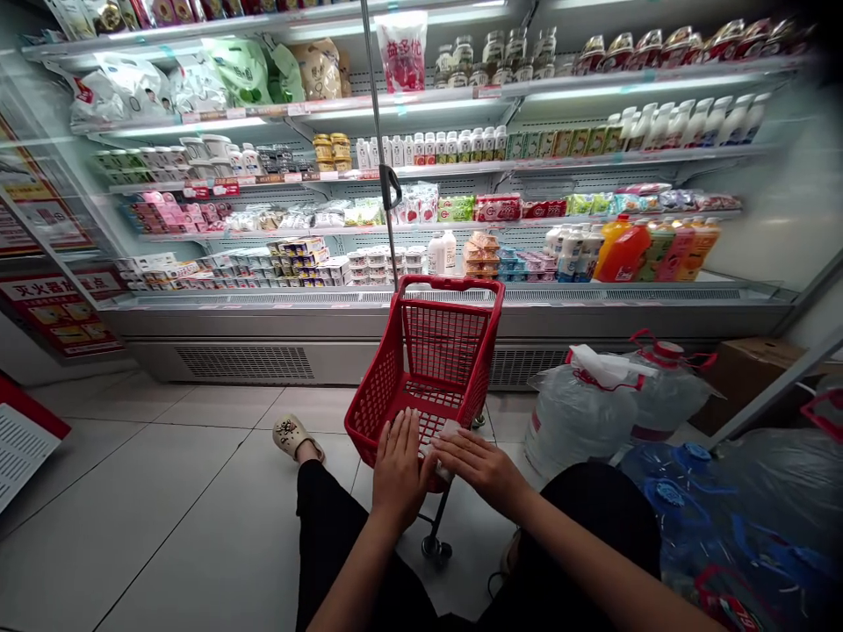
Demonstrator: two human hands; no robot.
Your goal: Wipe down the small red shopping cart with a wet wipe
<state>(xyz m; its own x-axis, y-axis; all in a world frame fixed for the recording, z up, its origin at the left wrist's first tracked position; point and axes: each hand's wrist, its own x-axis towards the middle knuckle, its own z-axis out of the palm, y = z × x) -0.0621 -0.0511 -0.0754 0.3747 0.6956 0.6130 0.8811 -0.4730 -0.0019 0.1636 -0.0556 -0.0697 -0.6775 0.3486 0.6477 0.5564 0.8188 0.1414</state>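
A small red shopping cart [440,351] stands on the tiled floor before an open chiller. My left hand [398,470] lies flat with fingers spread on the cart's near rim. My right hand [479,463] rests beside it, fingers over a pale cloth or wipe [449,432] pressed against the same rim. The basket looks bare inside. My legs in black trousers stretch along the floor, a beige clog [294,434] on the left foot.
The chiller shelves [421,298] hold yoghurt cups, milk bottles and orange juice bottles [625,250]. Large water jugs in plastic wrap [596,399] sit at right, blue-capped ones nearer. A cardboard box [757,373] lies behind them. A red-edged white panel [26,439] leans at left.
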